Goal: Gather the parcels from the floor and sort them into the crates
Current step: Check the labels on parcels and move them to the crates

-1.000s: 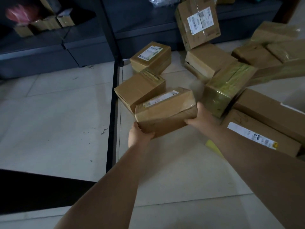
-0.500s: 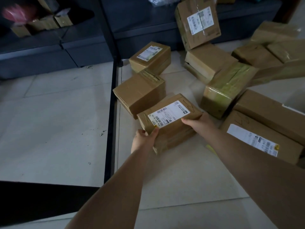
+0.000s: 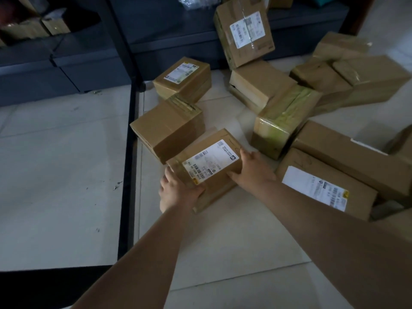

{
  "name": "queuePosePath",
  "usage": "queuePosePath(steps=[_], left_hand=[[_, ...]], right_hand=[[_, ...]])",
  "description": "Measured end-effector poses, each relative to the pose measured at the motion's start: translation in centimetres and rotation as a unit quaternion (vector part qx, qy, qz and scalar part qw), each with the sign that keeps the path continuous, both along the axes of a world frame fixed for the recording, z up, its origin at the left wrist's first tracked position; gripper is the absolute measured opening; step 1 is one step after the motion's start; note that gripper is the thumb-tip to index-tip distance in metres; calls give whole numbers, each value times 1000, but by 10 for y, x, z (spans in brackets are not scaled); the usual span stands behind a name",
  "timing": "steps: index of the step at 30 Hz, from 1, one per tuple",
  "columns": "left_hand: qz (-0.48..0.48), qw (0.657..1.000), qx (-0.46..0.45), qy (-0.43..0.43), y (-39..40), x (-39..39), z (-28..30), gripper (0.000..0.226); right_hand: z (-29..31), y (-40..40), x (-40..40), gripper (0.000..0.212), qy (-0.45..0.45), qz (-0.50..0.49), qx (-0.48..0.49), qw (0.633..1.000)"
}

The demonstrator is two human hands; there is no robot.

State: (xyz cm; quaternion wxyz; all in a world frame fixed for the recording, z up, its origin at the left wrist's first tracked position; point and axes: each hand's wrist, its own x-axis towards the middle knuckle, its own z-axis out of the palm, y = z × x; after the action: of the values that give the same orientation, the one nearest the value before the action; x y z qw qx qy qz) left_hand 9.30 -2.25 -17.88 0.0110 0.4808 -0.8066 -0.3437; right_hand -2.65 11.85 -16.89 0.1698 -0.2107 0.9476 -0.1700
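A brown cardboard parcel [image 3: 207, 166] with a white shipping label facing up lies between my hands on the tiled floor. My left hand [image 3: 177, 191] grips its near left corner, thumb on the top face. My right hand [image 3: 254, 169] holds its right end, fingers curled over the edge. Behind it stands a plain brown parcel [image 3: 167, 128], and further back a labelled parcel [image 3: 184, 80].
Several more parcels lie in a heap to the right: a green-taped parcel [image 3: 283, 117], a long labelled parcel [image 3: 323, 181], and a tilted parcel [image 3: 245, 30] leaning on the dark shelf unit [image 3: 156, 41]. A black frame bar [image 3: 128, 175] runs along the floor at left.
The parcel was tipped so its label turned from the far side to face up, then lowered toward the floor. Both hands shifted grip on its ends.
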Motion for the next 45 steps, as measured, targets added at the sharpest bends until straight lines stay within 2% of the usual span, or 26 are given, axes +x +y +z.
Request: queuePosePath(steps=[2,4,7,9,12,14,17,20,27,29,31,33,35,36,40,45], left_hand=[[-72,987,-138,-39,9,-5,7,102],[-129,971,-196,-38,24,-16,15,88],[-217,958,-187,-22,55,-39,23,74],[-277,938,-194,-70,66,-46,24,75],[-274,932,-178,-158,60,-41,19,79],[-298,914,-191,-197,56,-32,16,81],[-318,901,-201,-218,55,-27,20,81],[-300,912,-168,-222,62,-30,24,78],[-204,946,-66,-245,95,-47,34,68],[-209,949,-85,-220,106,-46,37,58],[-239,952,-114,-155,118,-43,35,49],[-237,964,-55,-111,128,-41,33,46],[-233,967,16,-103,135,-43,32,41],[-242,964,39,-106,138,-44,32,39],[-248,952,172,-53,144,-40,33,55],[-199,955,211,67,131,-39,46,45]], right_hand=[[5,6,0,71,40,32,23,998],[12,17,-1,61,81,50,28,995],[22,45,-8,51,115,59,20,991],[27,71,-13,51,110,77,27,991],[27,114,-20,46,88,156,82,980],[23,137,-24,55,64,206,114,970],[14,152,-25,65,35,256,146,955],[7,148,-21,64,21,255,151,955],[2,83,0,63,-21,159,163,973],[9,85,-5,63,7,140,137,981],[10,95,-9,66,49,69,101,991],[6,104,-8,84,25,-36,79,996],[2,111,-9,104,-60,-121,44,990],[1,113,-12,106,-90,-142,25,985],[6,119,-16,89,-139,-154,-3,978],[32,114,-23,77,-122,-195,-58,972]])
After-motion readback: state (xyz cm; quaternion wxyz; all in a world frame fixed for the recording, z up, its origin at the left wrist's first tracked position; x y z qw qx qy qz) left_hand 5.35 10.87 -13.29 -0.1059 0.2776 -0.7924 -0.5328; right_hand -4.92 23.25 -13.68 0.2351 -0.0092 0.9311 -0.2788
